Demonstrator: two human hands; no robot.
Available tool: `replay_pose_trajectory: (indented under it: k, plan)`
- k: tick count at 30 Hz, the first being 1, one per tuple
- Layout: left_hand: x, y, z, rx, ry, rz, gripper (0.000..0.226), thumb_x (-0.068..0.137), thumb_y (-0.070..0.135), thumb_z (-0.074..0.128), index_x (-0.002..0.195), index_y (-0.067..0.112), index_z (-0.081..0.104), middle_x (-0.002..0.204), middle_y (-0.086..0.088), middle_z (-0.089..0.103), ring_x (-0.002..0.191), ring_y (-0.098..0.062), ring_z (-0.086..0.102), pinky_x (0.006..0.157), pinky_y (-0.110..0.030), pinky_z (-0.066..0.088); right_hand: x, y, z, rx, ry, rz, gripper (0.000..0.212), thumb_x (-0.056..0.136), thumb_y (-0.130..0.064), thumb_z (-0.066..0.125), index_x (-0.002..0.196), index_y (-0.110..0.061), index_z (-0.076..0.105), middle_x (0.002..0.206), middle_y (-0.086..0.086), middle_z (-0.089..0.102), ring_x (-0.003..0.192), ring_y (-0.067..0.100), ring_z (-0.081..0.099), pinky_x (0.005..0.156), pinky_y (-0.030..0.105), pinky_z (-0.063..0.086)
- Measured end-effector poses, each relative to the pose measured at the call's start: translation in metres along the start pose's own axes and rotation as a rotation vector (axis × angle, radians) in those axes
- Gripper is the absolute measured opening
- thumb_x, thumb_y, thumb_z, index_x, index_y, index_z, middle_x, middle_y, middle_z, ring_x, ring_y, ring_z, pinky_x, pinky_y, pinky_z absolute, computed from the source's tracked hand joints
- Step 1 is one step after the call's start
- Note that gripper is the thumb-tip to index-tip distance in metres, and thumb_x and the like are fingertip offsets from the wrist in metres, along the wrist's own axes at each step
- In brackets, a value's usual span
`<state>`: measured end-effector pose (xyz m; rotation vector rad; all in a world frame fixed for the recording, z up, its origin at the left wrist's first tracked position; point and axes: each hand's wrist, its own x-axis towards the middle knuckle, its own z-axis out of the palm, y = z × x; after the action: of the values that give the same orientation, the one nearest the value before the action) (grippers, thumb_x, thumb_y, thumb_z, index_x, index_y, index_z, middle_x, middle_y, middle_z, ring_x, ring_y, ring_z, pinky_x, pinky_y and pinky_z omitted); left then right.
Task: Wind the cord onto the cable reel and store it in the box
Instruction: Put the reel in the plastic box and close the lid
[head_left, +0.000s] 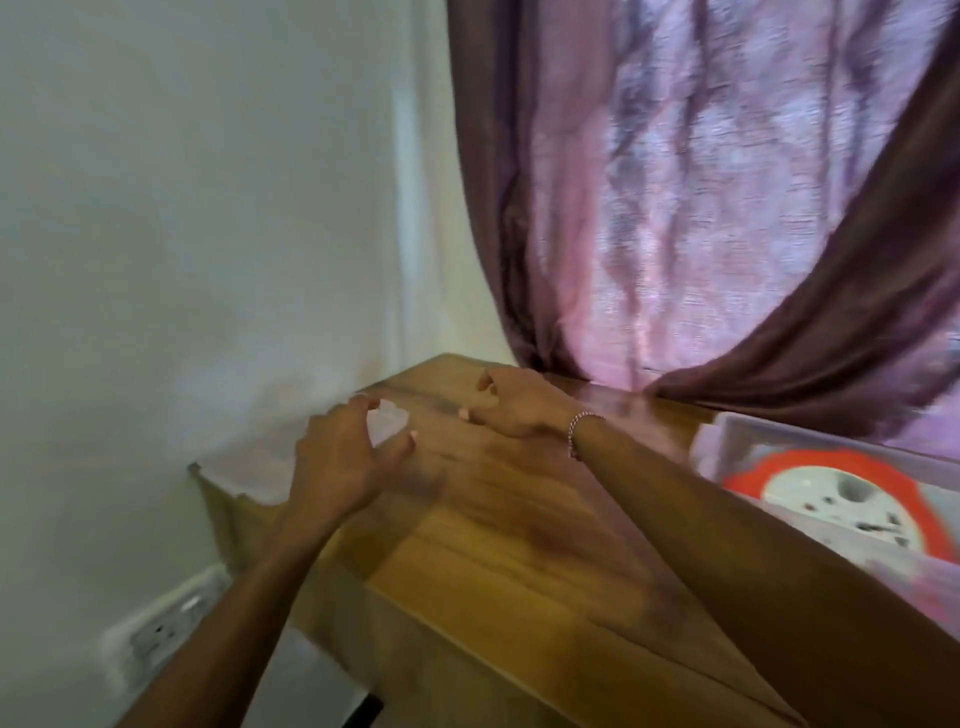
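Frame was motion-blurred. Both hands were stretched out over a wooden surface (498, 525) toward its far left corner by the wall (182, 234).

The left hand (343, 457) hovered at the surface's left edge, fingers (363, 410) spread and curved, thumb apart from the rest, gripping nothing. Just beyond and under those fingers lay a pale translucent sheet or lid (260, 467), too blurred to identify; whether the fingertips touched it could not be told.

The right hand (514, 405) was just right of the left hand, a gap between them, palm down over the wood. Its fingers (485, 384) were loosely open, thumb tip pointing toward the left hand, holding nothing. Contact with the surface could not be told. A thin beaded bracelet (576, 431) sat on that wrist.

The cable reel (831, 499), white face with an orange rim, was well to the right of the right fingers, behind the right forearm, lying flat inside a clear plastic box (737, 431) at the surface's right side. Neither hand touched reel or box. The cord itself could not be made out in the blur.

A purple curtain (701, 208) hung beyond the right fingers, its lower folds reaching the surface's back edge. Below the left forearm, low on the wall, sat a white wall socket (161, 631).
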<state>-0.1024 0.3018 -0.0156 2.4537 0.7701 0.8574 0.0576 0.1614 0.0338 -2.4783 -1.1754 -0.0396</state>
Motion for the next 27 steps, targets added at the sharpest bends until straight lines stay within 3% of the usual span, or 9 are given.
replay_pose_trajectory:
  k: [4, 7, 11, 14, 17, 20, 23, 27]
  plan:
    - [0.021, -0.069, -0.002, 0.205, 0.085, -0.192, 0.071, 0.087, 0.064, 0.062, 0.135, 0.012, 0.055, 0.133, -0.016, 0.062, 0.119, -0.039, 0.057, 0.101, -0.051, 0.048, 0.066, -0.03, 0.055, 0.15, -0.059, -0.015, 0.054, 0.089, -0.045, 0.063, 0.131, -0.015, 0.051, 0.134, 0.006, 0.057, 0.113, 0.022, 0.053, 0.083, 0.028, 0.039]
    - [0.034, -0.103, 0.008, 0.291, 0.085, -0.338, 0.076, 0.087, 0.068, 0.056, 0.131, 0.006, 0.054, 0.133, -0.024, 0.059, 0.123, -0.043, 0.055, 0.109, -0.06, 0.04, 0.093, -0.05, 0.092, 0.23, -0.065, -0.028, 0.057, 0.092, -0.049, 0.059, 0.139, -0.021, 0.046, 0.14, 0.004, 0.054, 0.117, 0.023, 0.054, 0.092, 0.031, 0.045]
    - [0.036, -0.112, 0.018, 0.33, 0.044, -0.463, 0.084, 0.093, 0.061, 0.054, 0.142, -0.006, 0.04, 0.151, -0.038, 0.036, 0.146, -0.052, 0.025, 0.121, -0.06, 0.021, 0.117, -0.067, 0.119, 0.246, -0.082, -0.066, 0.05, 0.097, -0.045, 0.052, 0.139, -0.019, 0.048, 0.138, 0.005, 0.056, 0.119, 0.024, 0.054, 0.089, 0.028, 0.041]
    - [0.041, -0.114, 0.02, 0.213, 0.058, -0.547, 0.088, 0.092, 0.055, 0.063, 0.145, -0.009, 0.035, 0.155, -0.042, 0.024, 0.149, -0.054, 0.014, 0.12, -0.058, 0.02, 0.128, -0.068, 0.129, 0.266, -0.095, -0.04, 0.054, 0.095, -0.043, 0.054, 0.142, -0.018, 0.047, 0.141, 0.005, 0.054, 0.119, 0.025, 0.055, 0.095, 0.032, 0.045]
    - [0.039, -0.105, 0.019, 0.128, 0.108, -0.525, 0.075, 0.091, 0.048, 0.068, 0.138, -0.006, 0.044, 0.15, -0.036, 0.038, 0.144, -0.052, 0.027, 0.118, -0.056, 0.024, 0.123, -0.064, 0.122, 0.406, -0.035, 0.05, 0.052, 0.089, -0.029, 0.068, 0.137, -0.015, 0.051, 0.132, 0.004, 0.058, 0.109, 0.02, 0.055, 0.082, 0.026, 0.042]
    - [0.032, -0.077, 0.013, -0.019, 0.254, -0.506, 0.062, 0.094, 0.039, 0.067, 0.134, -0.004, 0.046, 0.142, -0.028, 0.048, 0.131, -0.045, 0.044, 0.107, -0.051, 0.038, 0.12, -0.051, 0.104, 0.547, 0.069, 0.153, 0.055, 0.085, -0.023, 0.073, 0.134, -0.011, 0.051, 0.13, 0.005, 0.058, 0.111, 0.02, 0.057, 0.08, 0.024, 0.043]
    - [0.032, -0.043, 0.004, -0.286, 0.36, -0.546, 0.059, 0.096, 0.03, 0.066, 0.139, -0.003, 0.042, 0.143, -0.025, 0.047, 0.127, -0.043, 0.049, 0.098, -0.047, 0.047, 0.106, -0.037, 0.072, 0.62, 0.184, 0.195, 0.061, 0.084, -0.029, 0.074, 0.137, -0.012, 0.047, 0.135, 0.007, 0.054, 0.121, 0.024, 0.054, 0.093, 0.028, 0.047]
    - [0.048, -0.006, -0.003, -0.717, 0.334, -0.632, 0.056, 0.101, 0.026, 0.058, 0.144, -0.005, 0.04, 0.143, -0.022, 0.052, 0.125, -0.042, 0.054, 0.096, -0.044, 0.049, 0.071, -0.016, 0.023, 0.759, 0.44, 0.273, 0.082, 0.077, -0.039, 0.077, 0.143, -0.013, 0.037, 0.142, 0.012, 0.047, 0.122, 0.028, 0.053, 0.104, 0.037, 0.045]
